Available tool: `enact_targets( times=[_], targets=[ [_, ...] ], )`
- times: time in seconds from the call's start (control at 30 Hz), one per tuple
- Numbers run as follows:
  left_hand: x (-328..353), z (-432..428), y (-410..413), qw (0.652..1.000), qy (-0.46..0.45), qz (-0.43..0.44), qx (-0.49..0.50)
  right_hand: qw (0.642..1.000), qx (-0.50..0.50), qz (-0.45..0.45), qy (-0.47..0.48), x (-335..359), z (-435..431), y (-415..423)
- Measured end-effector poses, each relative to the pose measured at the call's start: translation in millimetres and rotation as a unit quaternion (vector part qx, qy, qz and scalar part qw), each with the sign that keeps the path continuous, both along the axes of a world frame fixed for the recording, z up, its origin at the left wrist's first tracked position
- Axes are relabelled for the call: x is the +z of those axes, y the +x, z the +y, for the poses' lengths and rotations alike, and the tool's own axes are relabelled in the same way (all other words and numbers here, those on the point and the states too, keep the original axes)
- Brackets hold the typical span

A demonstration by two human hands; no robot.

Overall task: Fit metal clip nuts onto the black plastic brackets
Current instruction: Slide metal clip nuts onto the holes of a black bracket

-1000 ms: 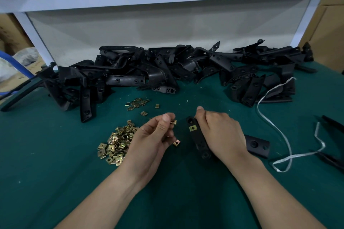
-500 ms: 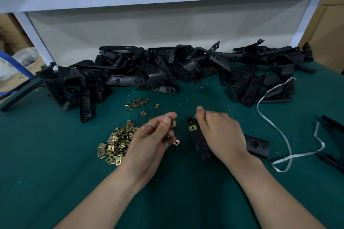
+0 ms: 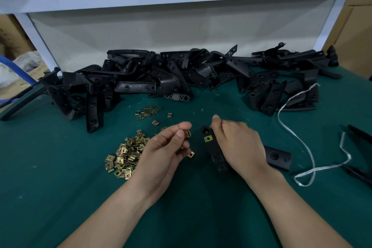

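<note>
While a black bracket (image 3: 213, 152) is gripped at frame centre by the right hand (image 3: 238, 144), a clip nut (image 3: 187, 133) is pinched between thumb and fingertips of the left hand (image 3: 165, 147), just left of the bracket's upper end. A fitted nut (image 3: 208, 138) is seen near that end. A pile of loose nuts (image 3: 124, 157) is spread on the green counter (image 3: 60, 197) at centre left; a heap of brackets (image 3: 181, 78) is stacked across the upper middle.

The left hand (image 3: 161, 153) has reworked its pinch on the brass clip nut (image 3: 187, 134). The forefinger now stretches forward over the nut, and the thumb has slid slightly lower along it.
</note>
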State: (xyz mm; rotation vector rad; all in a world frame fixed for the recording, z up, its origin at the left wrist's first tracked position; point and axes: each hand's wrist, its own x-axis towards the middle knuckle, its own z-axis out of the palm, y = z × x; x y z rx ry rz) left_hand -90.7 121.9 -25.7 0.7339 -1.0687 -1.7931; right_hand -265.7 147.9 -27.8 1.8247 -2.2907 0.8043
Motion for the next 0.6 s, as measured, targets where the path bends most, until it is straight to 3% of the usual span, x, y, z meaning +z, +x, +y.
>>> enact_targets(
  times=[0.6],
  targets=[
    [1.5, 0.4, -2.2, 1.0, 0.008, 0.016, -0.004, 1.0, -0.001, 0.023, 0.013, 0.3, 0.6, -0.7]
  ],
)
